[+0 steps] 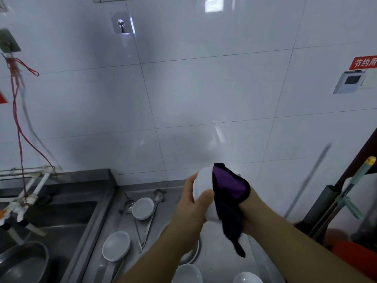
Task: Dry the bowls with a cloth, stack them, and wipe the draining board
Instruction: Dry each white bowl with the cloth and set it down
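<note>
Bowl (pixel 204 193) white; cloth (pixel 228 201) black, purple inner face; draining board (pixel 220 262) grey steel; wall tiles (pixel 204 99) plain white; sign (pixel 364 62) red, white lettering; cord (pixel 18 111) red.

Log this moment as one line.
step: drying | left hand: holds white bowl | right hand: presses purple cloth into it | stacked: not yet

The purple cloth (pixel 229 193) covers most of the right hand (pixel 250 211) and the mouth of the held bowl (pixel 204 190). Two bowls (pixel 186 273) at the bottom edge are cut off. The red sign (pixel 364 62) runs past the right edge. A forearm hides part of the draining board (pixel 220 258).
</note>
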The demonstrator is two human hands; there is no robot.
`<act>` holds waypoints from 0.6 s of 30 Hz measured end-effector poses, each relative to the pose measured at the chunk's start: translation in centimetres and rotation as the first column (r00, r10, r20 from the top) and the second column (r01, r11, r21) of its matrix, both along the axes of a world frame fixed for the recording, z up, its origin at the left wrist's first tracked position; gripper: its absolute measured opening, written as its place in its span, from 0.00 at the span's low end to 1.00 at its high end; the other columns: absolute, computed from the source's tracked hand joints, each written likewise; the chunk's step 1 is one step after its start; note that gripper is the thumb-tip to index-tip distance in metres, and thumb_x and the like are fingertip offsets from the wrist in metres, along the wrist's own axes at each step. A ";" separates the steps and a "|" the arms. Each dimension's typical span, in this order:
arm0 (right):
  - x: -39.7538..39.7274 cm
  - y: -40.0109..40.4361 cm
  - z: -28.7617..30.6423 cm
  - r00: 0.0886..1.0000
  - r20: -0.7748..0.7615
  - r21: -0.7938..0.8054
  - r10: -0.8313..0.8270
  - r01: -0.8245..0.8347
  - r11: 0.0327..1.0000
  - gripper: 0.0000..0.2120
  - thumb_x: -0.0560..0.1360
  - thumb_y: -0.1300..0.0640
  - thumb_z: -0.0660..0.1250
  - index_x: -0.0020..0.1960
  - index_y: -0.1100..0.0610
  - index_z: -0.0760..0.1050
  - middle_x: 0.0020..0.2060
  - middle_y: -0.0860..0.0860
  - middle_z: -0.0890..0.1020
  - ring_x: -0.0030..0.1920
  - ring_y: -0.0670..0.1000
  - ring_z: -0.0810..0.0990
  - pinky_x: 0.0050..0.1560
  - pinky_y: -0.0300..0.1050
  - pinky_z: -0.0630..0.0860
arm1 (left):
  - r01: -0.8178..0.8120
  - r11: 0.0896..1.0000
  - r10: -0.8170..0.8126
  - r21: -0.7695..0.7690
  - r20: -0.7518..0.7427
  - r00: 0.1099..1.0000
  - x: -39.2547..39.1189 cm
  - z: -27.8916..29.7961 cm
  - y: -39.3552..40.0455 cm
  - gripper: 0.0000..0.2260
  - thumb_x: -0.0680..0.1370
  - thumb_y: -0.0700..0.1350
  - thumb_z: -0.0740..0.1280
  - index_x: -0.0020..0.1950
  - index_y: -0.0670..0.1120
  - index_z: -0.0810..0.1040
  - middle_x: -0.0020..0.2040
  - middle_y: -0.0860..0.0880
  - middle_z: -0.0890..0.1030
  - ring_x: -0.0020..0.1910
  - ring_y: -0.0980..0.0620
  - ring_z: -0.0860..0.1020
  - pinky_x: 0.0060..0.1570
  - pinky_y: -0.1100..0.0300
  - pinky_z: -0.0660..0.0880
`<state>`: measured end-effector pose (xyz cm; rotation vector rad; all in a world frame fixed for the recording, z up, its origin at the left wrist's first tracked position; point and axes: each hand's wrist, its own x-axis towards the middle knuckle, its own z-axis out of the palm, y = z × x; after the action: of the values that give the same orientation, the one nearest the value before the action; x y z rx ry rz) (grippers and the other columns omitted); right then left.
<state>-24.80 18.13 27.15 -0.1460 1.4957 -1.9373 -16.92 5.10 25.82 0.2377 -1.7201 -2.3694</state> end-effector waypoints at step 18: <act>-0.3 0.8 -0.2 0.970 0.221 -0.316 0.105 -0.031 0.948 0.29 0.70 0.42 0.81 0.66 0.57 0.83 0.64 0.62 0.84 0.63 0.64 0.83 0.68 0.65 0.78 | 0.142 0.866 -0.074 -0.479 0.158 0.985 -0.9 -0.1 -3.0 0.41 0.73 0.67 0.73 0.83 0.63 0.59 0.78 0.58 0.69 0.70 0.51 0.77 0.66 0.49 0.80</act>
<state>-25.06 18.95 26.90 -0.1007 1.0137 -2.0436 -17.79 2.13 25.69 0.2250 -2.3844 -1.9258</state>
